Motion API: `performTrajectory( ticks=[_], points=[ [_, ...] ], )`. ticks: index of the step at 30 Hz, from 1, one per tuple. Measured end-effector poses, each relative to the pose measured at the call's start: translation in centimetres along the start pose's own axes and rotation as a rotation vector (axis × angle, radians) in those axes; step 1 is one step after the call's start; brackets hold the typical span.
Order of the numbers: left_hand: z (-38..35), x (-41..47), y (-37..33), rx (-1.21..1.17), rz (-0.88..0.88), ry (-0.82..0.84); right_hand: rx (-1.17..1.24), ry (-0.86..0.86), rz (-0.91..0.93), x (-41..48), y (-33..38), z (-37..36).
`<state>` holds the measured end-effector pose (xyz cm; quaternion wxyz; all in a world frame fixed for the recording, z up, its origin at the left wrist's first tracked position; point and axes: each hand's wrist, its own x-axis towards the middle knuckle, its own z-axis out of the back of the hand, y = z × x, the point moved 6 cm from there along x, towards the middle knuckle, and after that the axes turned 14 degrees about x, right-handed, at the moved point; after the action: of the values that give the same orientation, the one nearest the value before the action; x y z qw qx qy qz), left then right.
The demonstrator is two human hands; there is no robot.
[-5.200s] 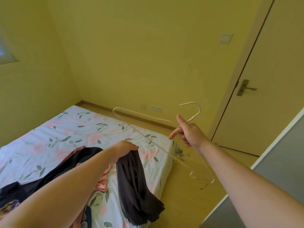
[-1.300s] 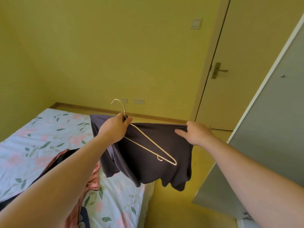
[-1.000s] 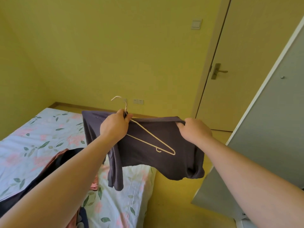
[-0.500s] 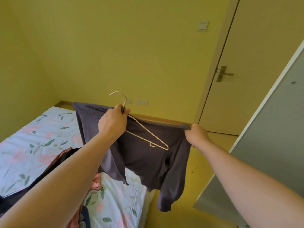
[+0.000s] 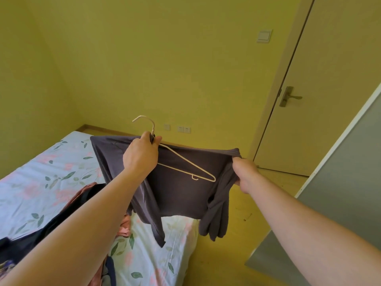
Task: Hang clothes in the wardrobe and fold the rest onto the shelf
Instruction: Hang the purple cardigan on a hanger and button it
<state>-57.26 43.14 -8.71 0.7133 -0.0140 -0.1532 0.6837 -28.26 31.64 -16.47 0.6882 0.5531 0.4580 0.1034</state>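
Two bare hands hold one dark grey-purple garment (image 5: 181,195) spread in the air at the middle of the view, above the near corner of the bed (image 5: 51,172). The left hand (image 5: 140,155) is curled tight round the neck of a thin white wire hanger (image 5: 185,165), and the cloth's top edge is bunched against that fist. The hook rises toward 12 o'clock from the fist. One arm and the bottom bar of the hanger lie across the near face of the cloth, running toward 4 o'clock; its other arm is hidden by the hand. The right hand (image 5: 245,172), at 3 o'clock from the left, grips the opposite upper corner in a closed fist, so the top edge is drawn nearly straight between the two. The cloth is plain, matt and soft, with no print. A long strip falls toward 6 o'clock from under the left hand, and a thick bunch of folds droops below the right hand. A heap of clothes (image 5: 88,189), dark and pink, lies on the floral sheet at 8 o'clock, partly under the left forearm. A closed door (image 5: 340,69) with a metal handle (image 5: 288,97) stands at 2 o'clock, and a grey panel (image 5: 340,193) with a white edge leans in at 4 o'clock.
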Motion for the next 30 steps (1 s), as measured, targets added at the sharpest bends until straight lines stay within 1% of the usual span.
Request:
performTrajectory(
  ticks=[5, 8, 11, 13, 16, 18, 21, 27, 30],
  points=[
    [-0.7, -0.1, -0.1, -0.033, 0.008, -0.003, -0.139, 0.001, -0.010, -1.1, 1.2, -0.6],
    [-1.3, -0.3, -0.8, -0.074, -0.014, 0.018, -0.131, -0.005, -0.003, -1.5, 2.2, -1.0],
    [-1.8, -0.7, -2.2, -0.182, -0.053, 0.050, -0.047, -0.039, 0.081, -1.8, 3.6, -1.3],
    [-1.9, -1.0, -3.5, -0.238, -0.088, 0.067, -0.013, -0.023, 0.157, -2.2, 4.4, -1.5],
    [-1.8, -1.3, -5.5, -0.284, -0.150, 0.083, -0.059, -0.033, 0.275, -2.9, 5.0, -0.5],
    [-1.7, -1.5, -6.8, -0.286, -0.200, 0.090, -0.079, -0.064, 0.342, -3.4, 5.1, 1.1],
    [-1.9, -2.1, -8.7, -0.266, -0.287, 0.125, -0.084, -0.141, 0.331, -3.7, 4.3, 4.2],
    [-3.0, -3.5, -12.4, -0.174, -0.460, 0.211, -0.160, -0.385, 0.349, -6.9, 2.7, 10.8],
    [-4.1, -5.7, -14.8, -0.137, -0.574, 0.272, -0.006, -0.416, 0.343, -8.9, 1.4, 12.1]
  ],
)
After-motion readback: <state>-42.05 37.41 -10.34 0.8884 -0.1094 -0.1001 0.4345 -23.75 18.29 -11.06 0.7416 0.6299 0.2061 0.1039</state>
